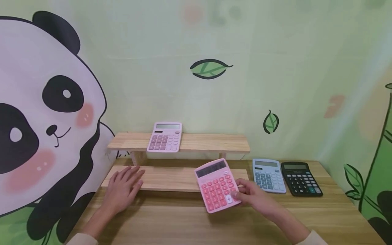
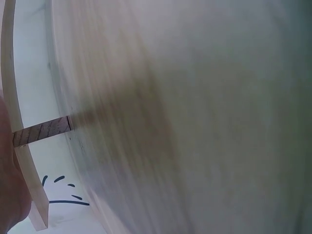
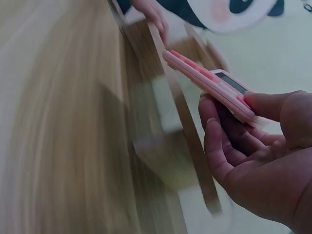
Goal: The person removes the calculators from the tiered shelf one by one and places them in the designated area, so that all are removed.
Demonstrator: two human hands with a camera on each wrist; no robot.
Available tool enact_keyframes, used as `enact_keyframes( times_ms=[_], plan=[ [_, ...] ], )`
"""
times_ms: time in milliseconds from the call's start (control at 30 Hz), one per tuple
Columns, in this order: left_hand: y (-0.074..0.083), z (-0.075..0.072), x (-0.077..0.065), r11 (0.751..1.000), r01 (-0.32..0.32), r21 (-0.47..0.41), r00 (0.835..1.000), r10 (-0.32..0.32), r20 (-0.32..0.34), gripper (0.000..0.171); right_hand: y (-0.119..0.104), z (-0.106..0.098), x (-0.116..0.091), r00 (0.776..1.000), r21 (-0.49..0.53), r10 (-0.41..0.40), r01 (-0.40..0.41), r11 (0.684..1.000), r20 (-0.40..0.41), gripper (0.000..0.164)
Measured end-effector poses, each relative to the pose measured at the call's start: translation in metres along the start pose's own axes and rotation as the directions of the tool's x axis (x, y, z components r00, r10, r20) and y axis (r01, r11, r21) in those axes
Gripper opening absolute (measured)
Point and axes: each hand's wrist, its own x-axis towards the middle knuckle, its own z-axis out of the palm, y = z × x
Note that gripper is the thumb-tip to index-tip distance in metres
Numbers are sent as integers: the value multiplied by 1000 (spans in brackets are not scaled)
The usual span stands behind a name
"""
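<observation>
A bright pink calculator [image 1: 217,187] is tilted in the air before the lower shelf board, its keys facing me. My right hand [image 1: 255,197] pinches its lower right edge, thumb on the front and fingers behind, as the right wrist view also shows with the hand [image 3: 263,161]. At the left end of the lower shelf board [image 1: 171,178], my left hand [image 1: 122,187] rests with fingers spread and holds nothing. Only a blurred part of that hand [image 2: 12,180] enters the left wrist view. A pale pink calculator [image 1: 165,137] leans back on the upper shelf board [image 1: 211,142].
To the right of the wooden shelf lie a light blue calculator [image 1: 268,176] and a black calculator [image 1: 301,179], side by side on the wooden table [image 1: 171,224]. Behind stands a green backdrop [image 1: 147,68] printed with a panda and leaves.
</observation>
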Motion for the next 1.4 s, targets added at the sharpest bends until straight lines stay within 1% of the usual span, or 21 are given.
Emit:
enact_keyframes(
  times_ms=[133, 233, 367, 467, 533, 667, 800, 867, 1000, 1133, 1300, 1400],
  plan=[
    [-1, 0, -1, 1000, 7, 3, 1000, -7, 7, 46, 3, -34, -20, 997, -48, 45, -49, 998, -69, 58],
    [-1, 1, -2, 1000, 6, 6, 1000, -6, 4, 46, 8, -57, -34, 992, -45, 69, -74, 996, -104, 67],
    [-1, 0, -2, 1000, 0, 2, 1000, 0, -7, 46, 12, -82, -51, 973, -66, 118, -133, 989, -200, 77],
    [-1, -1, -1, 1000, -4, -4, 1000, 4, -16, 45, 17, -95, -62, 955, -72, 130, -154, 985, -265, 74],
    [-2, -1, -1, 1000, -5, -3, 1000, 5, -22, 45, 22, -102, -68, 950, -70, 133, -159, 985, -283, 70],
    [-2, 0, -1, 1000, -2, 6, 1000, 2, -26, 45, 34, -112, -77, 943, -53, 162, -185, 981, -292, 64],
    [-2, 0, -1, 1000, -2, 6, 1000, 2, -26, 45, 47, -118, -85, 946, -32, 186, -202, 979, -265, 63],
    [-1, 1, -1, 1000, -2, 5, 1000, 2, -27, 45, 53, -119, -87, 952, -21, 183, -194, 981, -246, 62],
    [-1, 2, -1, 1000, 7, 4, 1000, -7, -18, 46, 60, -119, -88, 947, -1, 198, -205, 979, -255, 62],
    [-1, 3, -1, 1000, 18, 4, 1000, -18, 2, 47, 63, -119, -86, 927, 19, 240, -245, 969, -288, 65],
    [0, 2, -1, 1000, 24, 14, 1000, -24, 11, 47, 69, -119, -85, 909, 44, 291, -292, 956, -300, 68],
    [-1, 2, -1, 1000, 26, 13, 1000, -26, 11, 47, 73, -118, -85, 904, 41, 308, -310, 950, -297, 68]
  ],
)
